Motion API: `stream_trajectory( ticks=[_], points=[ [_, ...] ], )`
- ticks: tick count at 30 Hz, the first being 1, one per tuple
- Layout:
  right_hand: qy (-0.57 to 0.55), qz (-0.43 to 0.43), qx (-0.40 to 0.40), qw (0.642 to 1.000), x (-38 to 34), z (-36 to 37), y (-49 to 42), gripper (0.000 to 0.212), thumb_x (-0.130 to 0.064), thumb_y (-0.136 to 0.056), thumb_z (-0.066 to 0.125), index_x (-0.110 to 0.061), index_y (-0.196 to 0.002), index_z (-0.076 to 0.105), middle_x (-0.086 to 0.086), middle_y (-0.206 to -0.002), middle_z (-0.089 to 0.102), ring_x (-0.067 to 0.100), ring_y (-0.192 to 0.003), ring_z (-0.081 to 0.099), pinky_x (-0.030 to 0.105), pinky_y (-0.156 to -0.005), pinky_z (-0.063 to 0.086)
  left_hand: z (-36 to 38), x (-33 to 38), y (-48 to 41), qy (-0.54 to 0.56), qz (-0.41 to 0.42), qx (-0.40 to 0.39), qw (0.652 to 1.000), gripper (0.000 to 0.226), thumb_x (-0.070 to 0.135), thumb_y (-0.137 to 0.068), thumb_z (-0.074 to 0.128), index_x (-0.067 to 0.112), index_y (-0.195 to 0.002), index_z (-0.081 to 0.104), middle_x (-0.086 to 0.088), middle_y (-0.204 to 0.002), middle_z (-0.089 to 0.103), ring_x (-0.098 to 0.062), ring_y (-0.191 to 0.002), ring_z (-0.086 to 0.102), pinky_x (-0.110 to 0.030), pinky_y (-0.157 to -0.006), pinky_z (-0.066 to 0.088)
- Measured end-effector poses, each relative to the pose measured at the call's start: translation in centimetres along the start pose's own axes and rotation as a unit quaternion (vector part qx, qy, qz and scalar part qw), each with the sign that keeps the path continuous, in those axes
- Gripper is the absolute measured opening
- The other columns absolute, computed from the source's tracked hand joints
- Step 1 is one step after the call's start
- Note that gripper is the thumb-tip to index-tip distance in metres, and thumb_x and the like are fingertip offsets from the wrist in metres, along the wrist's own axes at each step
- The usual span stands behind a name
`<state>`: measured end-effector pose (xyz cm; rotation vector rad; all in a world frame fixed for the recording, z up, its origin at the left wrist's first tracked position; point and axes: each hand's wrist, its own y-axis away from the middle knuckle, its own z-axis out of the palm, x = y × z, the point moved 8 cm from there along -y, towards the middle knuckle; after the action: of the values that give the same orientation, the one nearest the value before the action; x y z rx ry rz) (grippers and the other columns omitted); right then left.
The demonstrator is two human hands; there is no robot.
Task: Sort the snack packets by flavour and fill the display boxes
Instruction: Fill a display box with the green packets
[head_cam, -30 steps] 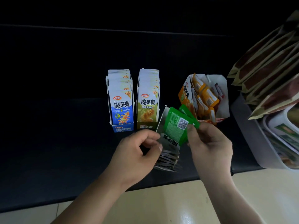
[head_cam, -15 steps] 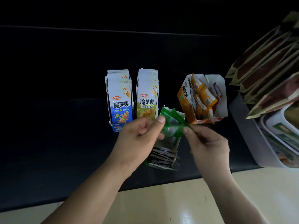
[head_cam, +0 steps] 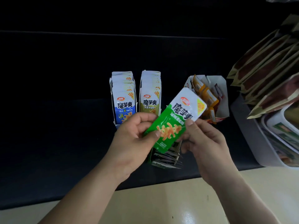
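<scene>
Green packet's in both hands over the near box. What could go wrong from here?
1. The near box sits close to the front edge of the dark surface; pushing the green packet in could shove it off.
2. The left hand and right hand pinch the packet only near its edges, so it may slip.
3. The orange box holds jumbled packets, some reddish: possibly mixed flavours.

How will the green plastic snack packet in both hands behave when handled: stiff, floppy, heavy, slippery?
Probably light: the left hand and the right hand hold the green-and-white plastic snack packet by fingertip pinches. Likely stiff: it spans between them flat, without drooping. Its glossy film reflects light, so it may slip.
</scene>
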<state>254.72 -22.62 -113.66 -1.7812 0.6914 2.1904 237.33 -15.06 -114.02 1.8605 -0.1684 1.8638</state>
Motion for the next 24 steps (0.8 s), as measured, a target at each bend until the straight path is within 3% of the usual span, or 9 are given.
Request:
stream_trajectory(
  ticks=[3, 5, 8, 12, 16, 19, 21, 24],
  points=[
    [0.0, -0.042, 0.02, 0.999, -1.0, -0.1, -0.3, 0.029, -0.032, -0.088, 0.069, -0.008, -0.103, 0.075, 0.014, -0.089, 0.071, 0.027, -0.072, 0.056, 0.034, -0.057, 0.05, 0.9, 0.4, -0.6, -0.002, 0.017, -0.005, 1.0, 0.029, 0.0, -0.095, 0.069, 0.019, -0.116, 0.067, 0.006, -0.103, 0.08, -0.008, -0.095, 0.076, -0.019, -0.083, 0.058],
    [0.022, -0.08, 0.06, 0.995, -1.8, -1.0, -0.5, 0.025, -0.028, -0.091, 0.069, -0.007, -0.105, 0.073, 0.014, -0.095, 0.074, 0.026, -0.075, 0.057, 0.035, -0.058, 0.05, 1.3, 0.1, -0.8, -0.055, 0.027, -0.016, 0.998, 0.026, 0.01, -0.098, 0.068, 0.03, -0.114, 0.067, 0.013, -0.103, 0.079, -0.003, -0.097, 0.074, -0.017, -0.089, 0.055],
    [0.064, -0.118, 0.091, 0.987, -2.1, -1.9, -0.6, 0.013, -0.021, -0.096, 0.068, -0.011, -0.102, 0.074, 0.012, -0.095, 0.076, 0.017, -0.072, 0.061, 0.03, -0.058, 0.053, 1.2, -1.4, -0.4, -0.138, 0.019, -0.03, 0.99, 0.025, 0.019, -0.101, 0.065, 0.043, -0.105, 0.063, 0.017, -0.097, 0.077, 0.001, -0.095, 0.071, -0.012, -0.085, 0.051],
    [0.139, -0.093, 0.056, 0.984, 0.7, -1.9, -0.5, 0.01, -0.013, -0.095, 0.072, -0.021, -0.095, 0.078, -0.004, -0.093, 0.08, 0.008, -0.079, 0.073, 0.019, -0.066, 0.055, 0.0, -2.9, 0.2, -0.157, -0.001, 0.009, 0.988, 0.025, 0.019, -0.099, 0.066, 0.037, -0.116, 0.066, 0.019, -0.096, 0.076, 0.004, -0.092, 0.069, -0.008, -0.08, 0.049],
    [0.229, -0.045, 0.016, 0.972, 3.9, -2.2, -0.3, 0.021, -0.009, -0.091, 0.077, -0.029, -0.092, 0.079, -0.005, -0.095, 0.078, 0.008, -0.09, 0.074, 0.021, -0.077, 0.055, -0.6, -2.7, 0.0, -0.183, 0.02, 0.044, 0.982, 0.029, 0.024, -0.096, 0.07, 0.04, -0.12, 0.068, 0.02, -0.106, 0.069, 0.003, -0.092, 0.065, -0.012, -0.08, 0.049],
    [0.23, -0.093, 0.01, 0.969, 3.2, -2.3, -0.3, 0.021, -0.006, -0.09, 0.077, -0.023, -0.102, 0.081, -0.001, -0.097, 0.076, 0.014, -0.091, 0.073, 0.027, -0.078, 0.058, 0.4, -2.2, 0.2, -0.193, 0.043, 0.003, 0.98, 0.034, 0.027, -0.097, 0.069, 0.045, -0.126, 0.065, 0.02, -0.107, 0.066, 0.008, -0.078, 0.059, -0.009, -0.071, 0.045],
    [0.241, -0.113, -0.006, 0.964, 2.6, -1.9, -0.4, 0.019, -0.005, -0.093, 0.074, -0.021, -0.102, 0.08, -0.001, -0.094, 0.074, 0.013, -0.089, 0.071, 0.023, -0.077, 0.056, 0.8, -2.1, 0.2, -0.197, 0.052, -0.008, 0.979, 0.03, 0.029, -0.098, 0.068, 0.045, -0.123, 0.069, 0.017, -0.101, 0.066, 0.008, -0.069, 0.056, -0.009, -0.067, 0.043],
    [0.29, -0.13, -0.051, 0.947, 2.3, -1.2, -0.5, 0.022, -0.001, -0.096, 0.068, -0.021, -0.097, 0.077, -0.007, -0.088, 0.072, 0.012, -0.085, 0.067, 0.016, -0.073, 0.049, 0.9, -2.1, 0.3, -0.195, 0.077, 0.006, 0.978, 0.025, 0.027, -0.097, 0.069, 0.04, -0.119, 0.071, 0.021, -0.099, 0.065, 0.007, -0.072, 0.056, -0.009, -0.068, 0.042]
  ],
)
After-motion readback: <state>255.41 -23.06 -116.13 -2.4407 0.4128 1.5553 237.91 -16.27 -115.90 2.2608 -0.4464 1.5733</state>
